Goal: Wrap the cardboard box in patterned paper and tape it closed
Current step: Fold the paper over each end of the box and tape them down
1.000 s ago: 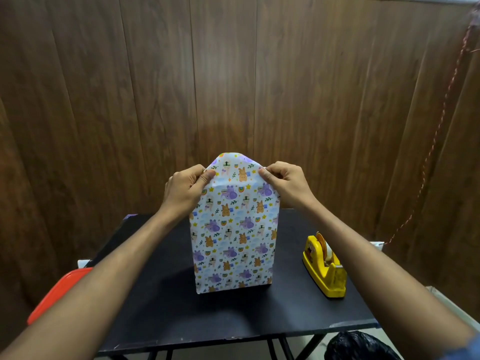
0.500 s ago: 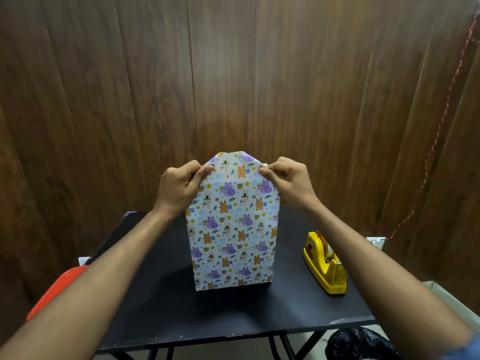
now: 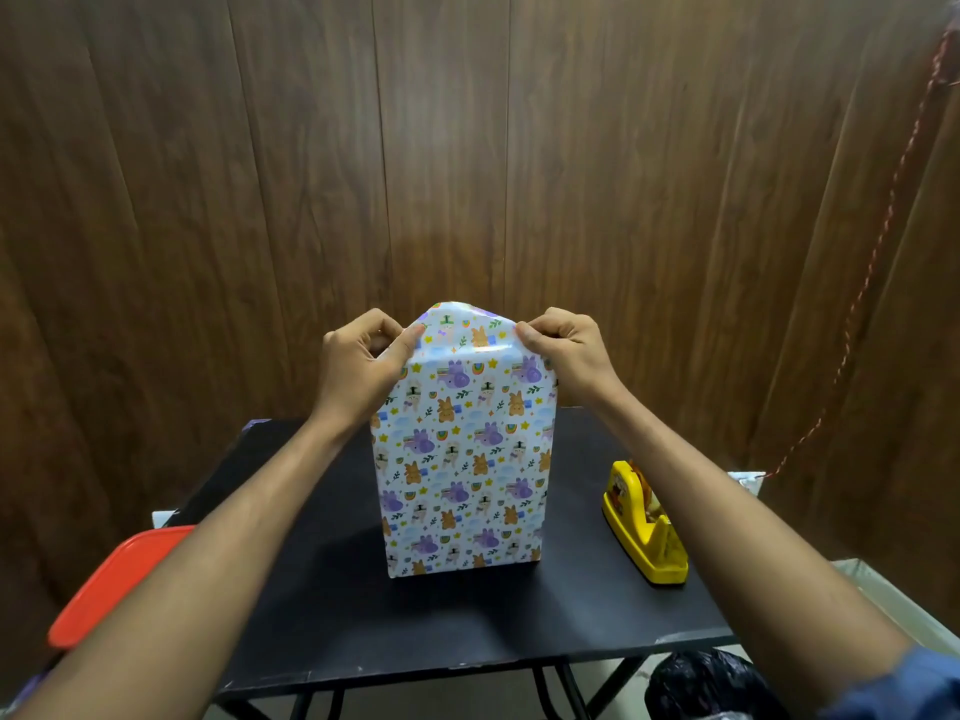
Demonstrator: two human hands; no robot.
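- You had the wrapped box [image 3: 460, 470] standing upright mid-surface [image 3: 322, 605], with the tape dispenser [image 3: 644, 527] at its 3 o'clock, well apart.
- Your left hand [image 3: 358, 363] and right hand [image 3: 563, 350] each had a grip pinching a slanted edge of the top paper flap [image 3: 462, 327].
- Crease both slants sharply and evenly, I judged, then press the flap flat before taping.

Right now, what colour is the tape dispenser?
Yellow. The tape dispenser sits on the black table, right of the wrapped box; head view, the only one.
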